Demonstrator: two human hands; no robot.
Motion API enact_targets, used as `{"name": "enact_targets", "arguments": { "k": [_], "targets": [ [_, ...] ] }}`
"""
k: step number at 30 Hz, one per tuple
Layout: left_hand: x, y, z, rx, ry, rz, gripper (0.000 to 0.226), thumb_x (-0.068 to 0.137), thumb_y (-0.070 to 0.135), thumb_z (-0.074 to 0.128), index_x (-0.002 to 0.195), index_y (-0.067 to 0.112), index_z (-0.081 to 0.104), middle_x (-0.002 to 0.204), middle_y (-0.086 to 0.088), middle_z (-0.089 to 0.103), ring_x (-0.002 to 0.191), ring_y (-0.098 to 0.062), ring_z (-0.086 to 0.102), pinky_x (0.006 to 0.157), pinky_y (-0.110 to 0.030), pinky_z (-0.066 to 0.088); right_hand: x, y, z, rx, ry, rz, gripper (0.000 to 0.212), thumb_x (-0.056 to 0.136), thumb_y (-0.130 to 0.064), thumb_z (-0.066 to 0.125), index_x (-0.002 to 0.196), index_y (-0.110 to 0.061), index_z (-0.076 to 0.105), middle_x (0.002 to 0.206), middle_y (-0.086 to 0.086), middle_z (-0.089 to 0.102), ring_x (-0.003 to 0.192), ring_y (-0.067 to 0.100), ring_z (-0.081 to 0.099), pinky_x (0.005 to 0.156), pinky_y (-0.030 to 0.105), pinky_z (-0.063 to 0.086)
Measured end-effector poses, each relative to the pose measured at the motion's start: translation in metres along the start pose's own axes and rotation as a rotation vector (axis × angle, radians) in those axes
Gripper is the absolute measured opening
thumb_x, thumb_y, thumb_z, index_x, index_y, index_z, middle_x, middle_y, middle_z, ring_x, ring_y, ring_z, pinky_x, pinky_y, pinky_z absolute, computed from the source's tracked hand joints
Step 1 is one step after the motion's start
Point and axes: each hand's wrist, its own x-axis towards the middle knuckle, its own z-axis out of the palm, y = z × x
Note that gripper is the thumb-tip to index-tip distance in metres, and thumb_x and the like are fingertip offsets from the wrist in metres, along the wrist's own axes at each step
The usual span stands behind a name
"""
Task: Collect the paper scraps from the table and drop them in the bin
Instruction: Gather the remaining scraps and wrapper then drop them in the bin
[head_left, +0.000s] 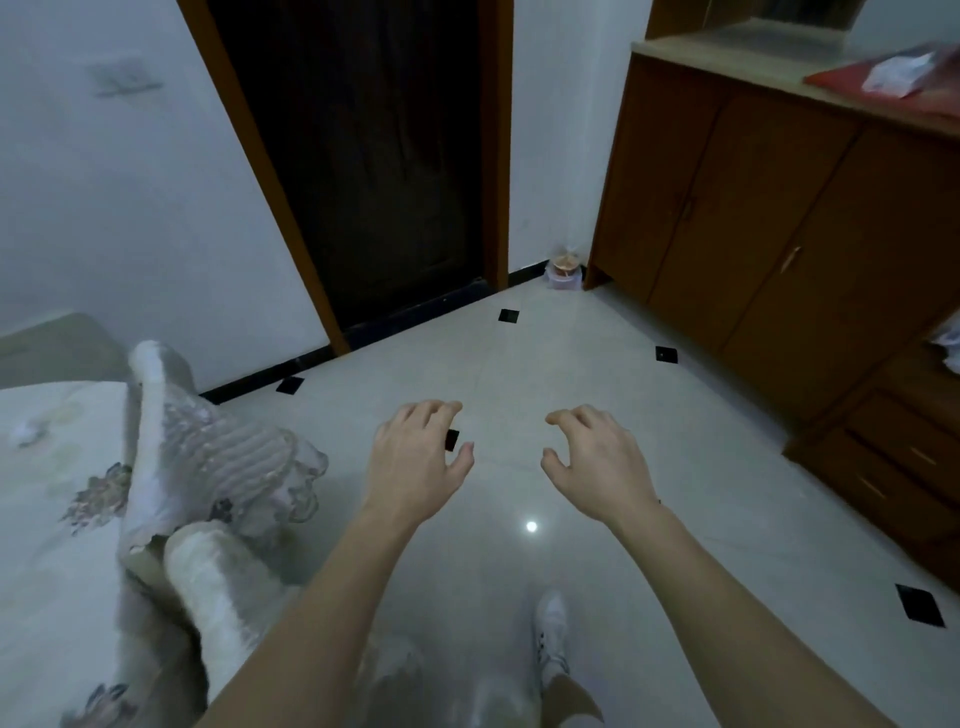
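At the far left a bed (47, 467) with a floral cover fills the lower corner, and a bunched, ruffled quilt (208, 467) hangs over its edge toward the floor (519, 364). A small crumpled white bit (25, 432) lies on the bed cover, too blurred to say if it is paper. Behind, a dark wooden door (374, 156) stands shut in its brown frame. Over the pale tiled floor the left hand (415, 457) hangs palm down, fingers curled and spread, holding nothing. Just beside it, apart from it, the right hand (597, 462) hovers the same way, loose and empty. Below them a white shoe (551, 631) rests on the tiles. In the corner by the wall sits a small bin (562, 273) with something pale inside, well apart from both hands. To the right stands a brown cabinet (779, 218), and on its top, the desk (753, 52), lie a red sheet (852, 78) and white scraps (898, 73), blurred.
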Motion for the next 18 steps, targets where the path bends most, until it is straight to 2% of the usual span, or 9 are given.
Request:
{"name": "enact_targets", "arguments": {
  "k": [5,9,13,18],
  "targets": [
    [0.093,-0.025,0.023,0.065,0.018,-0.108,0.047,0.086,0.045,0.057,0.125,0.019,0.060,0.117,0.000,0.066,0.108,-0.024,0.058,0.083,-0.040,0.051,0.121,0.016,0.008,0.003,-0.024,-0.112,0.042,0.090,-0.038,0.052,0.128,-0.021,0.055,0.123,0.000,0.059,0.112,0.022,0.053,0.090,0.036,0.043],
    [0.155,-0.042,0.032,0.096,0.040,-0.218,0.046,0.088,0.044,0.058,0.127,0.020,0.059,0.120,0.001,0.065,0.110,-0.022,0.057,0.088,-0.039,0.050,0.214,0.015,0.006,0.011,-0.034,-0.227,0.041,0.089,-0.036,0.054,0.127,-0.021,0.057,0.119,0.000,0.060,0.108,0.021,0.054,0.088,0.036,0.044],
    [0.191,-0.066,0.031,0.124,0.073,-0.338,0.048,0.087,0.047,0.052,0.127,0.020,0.059,0.120,0.001,0.065,0.111,-0.023,0.058,0.087,-0.040,0.050,0.287,0.001,0.012,0.013,-0.059,-0.343,0.040,0.088,-0.035,0.056,0.125,-0.021,0.058,0.116,0.000,0.062,0.105,0.021,0.056,0.086,0.037,0.046],
    [0.216,-0.106,0.021,0.166,0.117,-0.462,0.052,0.086,0.050,0.043,0.124,0.019,0.061,0.118,0.000,0.066,0.107,-0.023,0.060,0.084,-0.041,0.052,0.353,-0.035,0.027,0.022,-0.099,-0.478,0.042,0.090,-0.037,0.053,0.129,-0.022,0.055,0.120,-0.002,0.060,0.109,0.019,0.054,0.092,0.036,0.044]
  ]
}}
